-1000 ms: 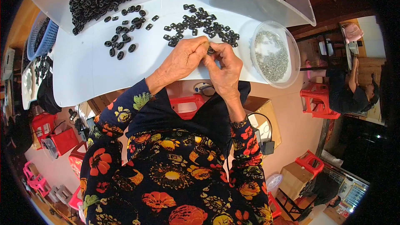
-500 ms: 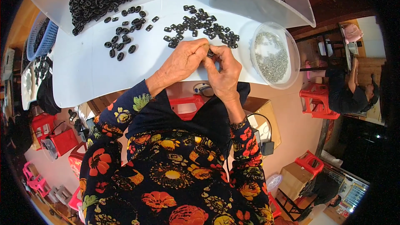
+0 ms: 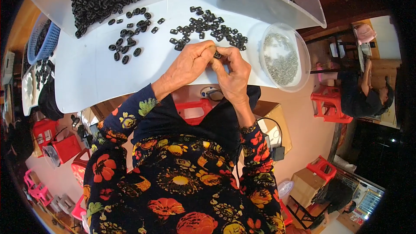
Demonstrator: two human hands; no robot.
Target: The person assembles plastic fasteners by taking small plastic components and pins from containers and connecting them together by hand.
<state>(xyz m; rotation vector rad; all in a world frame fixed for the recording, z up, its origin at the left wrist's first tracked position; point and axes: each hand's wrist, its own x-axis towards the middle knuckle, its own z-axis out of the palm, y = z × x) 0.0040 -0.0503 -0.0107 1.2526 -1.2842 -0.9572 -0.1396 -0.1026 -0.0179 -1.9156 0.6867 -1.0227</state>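
Observation:
My left hand (image 3: pixel 189 63) and my right hand (image 3: pixel 232 71) meet over the near edge of the white table (image 3: pixel 99 78). Between their fingertips is a small black oval plastic piece (image 3: pixel 217 54), mostly covered by the fingers. Both hands are closed in a pinch on it. Just beyond them lies a spread of small black rectangular pieces with holes (image 3: pixel 203 24). To the left are several loose black oval pieces (image 3: pixel 125 48). A round clear tub (image 3: pixel 307 71) of small silvery metal pins (image 3: pixel 281 67) stands right of my right hand.
A translucent bin (image 3: pixel 56 6) heaped with black pieces stands far left, and another translucent bin (image 3: pixel 260 4) far right. A blue basket (image 3: pixel 48 43) is at the left edge. Red stools (image 3: pixel 331 104) and a seated person (image 3: pixel 368 97) are off to the right.
Hands stay in nearly the same place, fingers shifting slightly around the black piece, which shows a little more. The loose pieces and containers have not been moved.

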